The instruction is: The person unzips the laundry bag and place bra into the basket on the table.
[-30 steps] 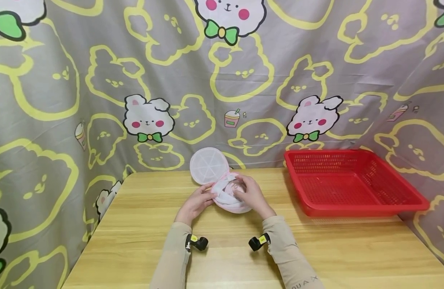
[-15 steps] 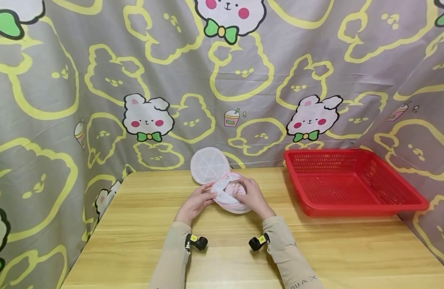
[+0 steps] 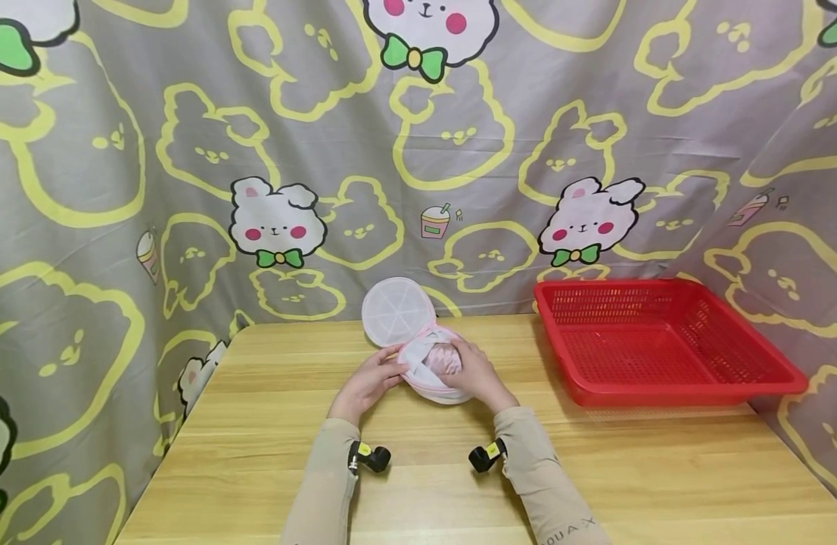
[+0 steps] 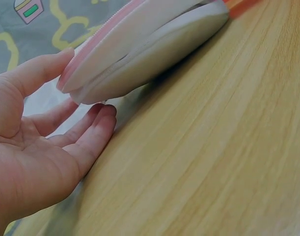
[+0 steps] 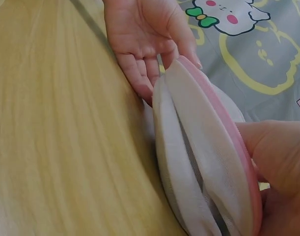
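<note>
A round white mesh laundry bag (image 3: 428, 386) with a pink zip edge lies on the table, its round lid (image 3: 396, 312) folded back at the far left. In its opening sits a shiny pink bundle (image 3: 443, 359), partly hidden; its kind is unclear. My left hand (image 3: 372, 380) holds the bag's left rim, thumb on top and fingers below, as the left wrist view shows. My right hand (image 3: 480, 371) reaches over the right rim into the opening, fingers and thumb curled about the pink bundle. In the right wrist view, the bag's pink edge hides its fingertips.
A red plastic basket (image 3: 664, 395) with perforated sides stands at the right of the wooden table (image 3: 289, 462). Behind it hangs a grey curtain (image 3: 364, 144) with cartoon prints.
My right hand has shifted slightly right and deeper into the bag, uncovering more of the pink bundle. The left hand keeps its hold on the rim.
</note>
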Demonstrator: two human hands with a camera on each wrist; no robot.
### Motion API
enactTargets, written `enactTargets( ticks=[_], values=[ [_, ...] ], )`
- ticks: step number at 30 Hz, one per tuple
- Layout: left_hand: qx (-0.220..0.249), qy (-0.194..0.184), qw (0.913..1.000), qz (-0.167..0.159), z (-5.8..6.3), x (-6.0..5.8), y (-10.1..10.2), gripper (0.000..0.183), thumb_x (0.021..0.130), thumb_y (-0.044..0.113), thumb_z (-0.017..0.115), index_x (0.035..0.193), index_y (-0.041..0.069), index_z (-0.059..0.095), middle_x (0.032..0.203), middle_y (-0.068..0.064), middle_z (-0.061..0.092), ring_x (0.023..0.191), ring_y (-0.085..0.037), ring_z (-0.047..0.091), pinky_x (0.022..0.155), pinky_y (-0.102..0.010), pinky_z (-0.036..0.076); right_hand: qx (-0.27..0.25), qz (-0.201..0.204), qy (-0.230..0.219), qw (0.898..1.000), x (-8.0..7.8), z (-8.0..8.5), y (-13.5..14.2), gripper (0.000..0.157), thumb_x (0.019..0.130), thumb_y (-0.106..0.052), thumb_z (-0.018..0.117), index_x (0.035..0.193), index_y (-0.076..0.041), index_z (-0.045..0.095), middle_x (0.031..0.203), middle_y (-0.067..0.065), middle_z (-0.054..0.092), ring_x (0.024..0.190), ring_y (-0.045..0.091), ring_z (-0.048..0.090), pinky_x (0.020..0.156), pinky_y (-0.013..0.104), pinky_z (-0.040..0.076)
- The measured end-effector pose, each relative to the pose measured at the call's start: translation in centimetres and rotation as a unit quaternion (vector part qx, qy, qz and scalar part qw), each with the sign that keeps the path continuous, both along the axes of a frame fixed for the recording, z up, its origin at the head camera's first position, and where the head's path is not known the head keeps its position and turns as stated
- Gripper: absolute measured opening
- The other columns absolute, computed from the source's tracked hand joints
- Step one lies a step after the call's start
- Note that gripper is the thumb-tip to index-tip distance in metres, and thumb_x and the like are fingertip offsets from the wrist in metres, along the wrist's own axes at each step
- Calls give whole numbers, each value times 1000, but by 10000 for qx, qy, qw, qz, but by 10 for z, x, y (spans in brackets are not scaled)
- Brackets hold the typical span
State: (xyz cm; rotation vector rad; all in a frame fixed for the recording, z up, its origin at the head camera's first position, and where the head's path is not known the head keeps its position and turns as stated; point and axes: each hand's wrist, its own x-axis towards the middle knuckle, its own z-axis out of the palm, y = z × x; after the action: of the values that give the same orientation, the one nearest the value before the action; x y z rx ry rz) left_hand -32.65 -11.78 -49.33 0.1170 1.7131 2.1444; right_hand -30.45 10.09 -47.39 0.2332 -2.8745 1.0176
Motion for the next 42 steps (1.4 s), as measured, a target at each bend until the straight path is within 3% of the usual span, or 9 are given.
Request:
enactTargets(
  ticks=[7, 18, 32, 42],
  values=[
    [28, -31, 10000, -12, 1, 0, 0, 54, 83, -1, 57, 133, 4, 35, 115, -13, 50, 95, -15, 57, 86, -28, 47, 183, -212, 141, 9995, -1, -2, -4, 69, 65, -29, 78, 123, -6, 49, 122, 14, 55, 110, 34, 51, 92, 48, 41],
    [-41, 12, 10000, -11, 1, 1, 0, 53, 83, 1, 57, 132, 5, 37, 116, -14, 50, 95, -13, 56, 85, -28, 48, -316, -406, 246, 9984, 7, 6, -6, 52, 65, -21, 78, 108, -2, 56, 102, 18, 63, 95, 33, 58, 81, 43, 47],
    [7, 71, 9999, -90, 0, 0, -2, 52, 85, 0, 54, 133, 3, 34, 114, -11, 52, 96, -13, 56, 91, -32, 45, -705, -628, 416, 9947, 2, 9, -4, 41, 67, -18, 77, 101, -4, 60, 98, 13, 65, 90, 26, 59, 80, 40, 47],
    [15, 91, 9992, -380, 15, 9, -3, 57, 86, -3, 51, 136, 0, 26, 109, -7, 49, 93, -9, 55, 101, -39, 36, -1237, -716, 735, 9870, 2, 16, 0, 38, 67, -19, 77, 100, -6, 62, 94, 10, 66, 86, 23, 60, 76, 38, 47]
  ],
)
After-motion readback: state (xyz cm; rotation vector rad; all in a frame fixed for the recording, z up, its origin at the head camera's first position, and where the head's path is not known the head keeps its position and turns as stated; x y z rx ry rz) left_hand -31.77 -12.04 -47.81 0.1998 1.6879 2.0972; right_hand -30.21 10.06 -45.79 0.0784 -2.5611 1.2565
